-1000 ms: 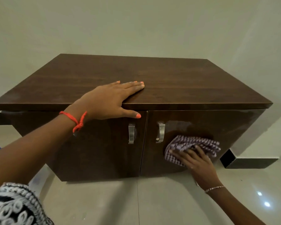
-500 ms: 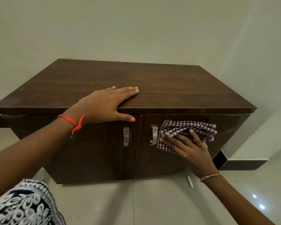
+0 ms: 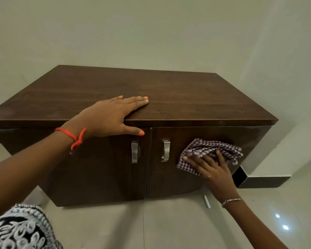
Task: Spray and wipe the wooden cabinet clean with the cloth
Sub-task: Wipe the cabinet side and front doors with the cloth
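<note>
Cabinet (image 3: 169, 97) door, cloth (image 3: 210, 151) under rt hand (image 3: 215, 171)

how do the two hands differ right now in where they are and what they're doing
The left hand lies flat and bare on the cabinet top, its thumb hooked over the front edge; the right hand presses a checked cloth against the right door, below the top. The left wrist wears an orange thread, the right a thin bracelet. Both have their fingers spread open against the cabinet.
</note>
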`<action>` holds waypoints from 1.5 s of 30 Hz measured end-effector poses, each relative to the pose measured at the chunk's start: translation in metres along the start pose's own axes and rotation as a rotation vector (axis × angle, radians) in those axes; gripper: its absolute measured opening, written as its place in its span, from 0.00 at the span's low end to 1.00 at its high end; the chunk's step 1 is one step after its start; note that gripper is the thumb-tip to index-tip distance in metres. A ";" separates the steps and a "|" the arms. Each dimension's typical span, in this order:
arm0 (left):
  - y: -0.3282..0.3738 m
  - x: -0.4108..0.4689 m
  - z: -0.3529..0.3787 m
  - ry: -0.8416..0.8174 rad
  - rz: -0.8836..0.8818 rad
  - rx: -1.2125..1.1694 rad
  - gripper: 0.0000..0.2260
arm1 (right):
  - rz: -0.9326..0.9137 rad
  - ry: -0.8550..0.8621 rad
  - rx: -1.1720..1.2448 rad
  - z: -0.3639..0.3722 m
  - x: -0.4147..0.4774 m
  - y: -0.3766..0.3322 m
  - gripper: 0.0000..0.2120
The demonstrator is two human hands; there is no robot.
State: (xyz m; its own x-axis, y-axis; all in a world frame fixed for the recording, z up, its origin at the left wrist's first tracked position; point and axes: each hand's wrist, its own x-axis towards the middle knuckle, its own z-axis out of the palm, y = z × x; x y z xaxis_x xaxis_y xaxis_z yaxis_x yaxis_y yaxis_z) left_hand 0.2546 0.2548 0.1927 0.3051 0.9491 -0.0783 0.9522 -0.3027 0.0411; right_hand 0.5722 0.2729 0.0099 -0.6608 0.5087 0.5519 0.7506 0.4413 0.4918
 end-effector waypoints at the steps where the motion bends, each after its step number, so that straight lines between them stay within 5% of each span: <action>1: 0.000 0.000 0.000 -0.001 0.002 0.001 0.40 | 0.125 0.020 0.067 -0.001 0.001 -0.002 0.39; 4: 0.000 0.000 0.001 0.003 0.007 0.001 0.40 | 0.522 0.168 0.296 -0.006 0.024 -0.015 0.43; 7: -0.003 0.001 0.001 0.007 0.004 -0.006 0.40 | 0.675 0.260 0.381 -0.012 0.049 -0.033 0.46; 14: -0.008 0.004 0.004 0.029 0.044 -0.017 0.44 | 0.424 0.280 0.239 -0.015 0.063 -0.054 0.42; 19: -0.008 0.002 0.003 0.021 0.045 -0.024 0.42 | 0.430 0.265 0.234 -0.013 0.056 -0.043 0.42; 25: -0.008 0.002 0.003 0.029 0.047 -0.023 0.42 | 1.104 0.367 0.481 -0.007 0.039 0.000 0.44; 28: -0.009 0.003 0.003 0.029 0.044 -0.024 0.42 | 1.255 0.396 0.534 -0.012 0.050 0.004 0.43; 32: -0.008 0.002 0.003 0.019 0.035 -0.023 0.41 | 1.202 0.398 0.484 -0.015 0.066 -0.026 0.43; 42: -0.007 0.000 0.001 0.006 0.013 -0.033 0.40 | 0.631 0.259 0.271 -0.001 0.059 -0.068 0.41; 45: -0.007 0.000 0.001 0.006 0.016 -0.023 0.40 | 0.668 0.268 0.348 -0.002 0.046 -0.045 0.42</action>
State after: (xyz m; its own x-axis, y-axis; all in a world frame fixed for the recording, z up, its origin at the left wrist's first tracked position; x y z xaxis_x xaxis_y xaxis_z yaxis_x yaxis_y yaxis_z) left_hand 0.2480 0.2567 0.1913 0.3204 0.9446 -0.0712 0.9465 -0.3160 0.0657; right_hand 0.5078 0.2753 0.0142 -0.0163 0.5712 0.8206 0.9181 0.3336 -0.2140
